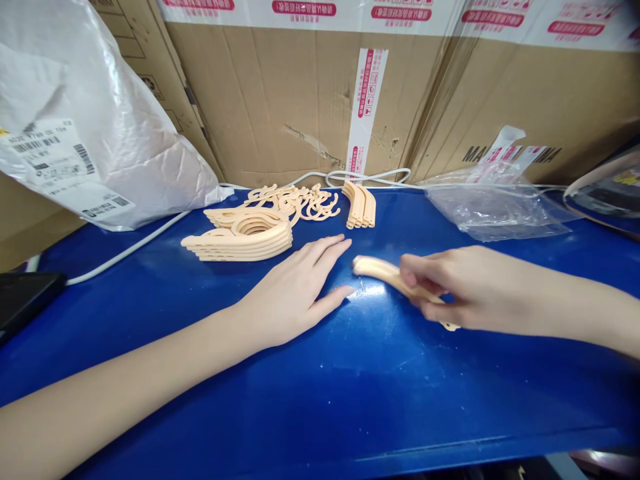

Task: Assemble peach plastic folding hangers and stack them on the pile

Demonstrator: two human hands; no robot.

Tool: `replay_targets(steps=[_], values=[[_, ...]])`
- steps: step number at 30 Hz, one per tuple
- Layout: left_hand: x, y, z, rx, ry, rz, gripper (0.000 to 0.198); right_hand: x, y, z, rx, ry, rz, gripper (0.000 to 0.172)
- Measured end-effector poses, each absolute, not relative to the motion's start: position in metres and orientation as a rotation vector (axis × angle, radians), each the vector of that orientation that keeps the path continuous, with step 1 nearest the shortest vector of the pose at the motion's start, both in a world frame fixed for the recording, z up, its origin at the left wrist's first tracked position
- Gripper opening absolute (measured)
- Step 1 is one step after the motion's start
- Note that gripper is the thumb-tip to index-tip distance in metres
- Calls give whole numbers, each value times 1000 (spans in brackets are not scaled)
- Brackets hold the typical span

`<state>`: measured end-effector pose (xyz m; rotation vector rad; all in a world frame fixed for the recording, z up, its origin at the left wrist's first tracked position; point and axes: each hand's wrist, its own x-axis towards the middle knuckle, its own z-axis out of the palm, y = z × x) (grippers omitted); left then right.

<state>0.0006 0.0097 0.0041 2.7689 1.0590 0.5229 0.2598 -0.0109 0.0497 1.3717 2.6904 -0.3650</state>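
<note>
My left hand (295,293) lies flat on the blue table (350,400), fingers stretched out, holding nothing. Close to its right, my right hand (450,287) grips a curved peach plastic piece (377,270) that rests on the table and points toward my left fingertips. Behind my left hand sits a stack of peach hanger-shaped parts (245,237). A heap of peach hook pieces (303,200) lies further back, and a small bundle of curved peach strips (360,205) stands beside it.
Large cardboard boxes (310,100) wall off the back. A white plastic mailer bag (75,113) is at the left, a clear plastic bag (495,207) at the right. A white cable (130,250) runs across the table. A black device (23,297) sits at the left edge.
</note>
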Motion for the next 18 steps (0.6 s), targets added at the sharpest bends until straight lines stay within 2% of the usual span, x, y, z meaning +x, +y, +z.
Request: replay_targets(steps=[2,5,7,12,18], values=[[1,9,6,2785,936,609,53,251,-15,46,1214,2842,-502,8],[1,8,8,2838,771,587,33,245,-12,33,1078,3085,-264,9],[1,9,8,2853,755,548,25,244,-6,24,1010,3177,-269,14],[2,11,8,2801,831,575,16,248,3,14,1160,3228,-358,29],[3,10,11,2761,831,522,8,248,4,13,1048,3274,-392,31]])
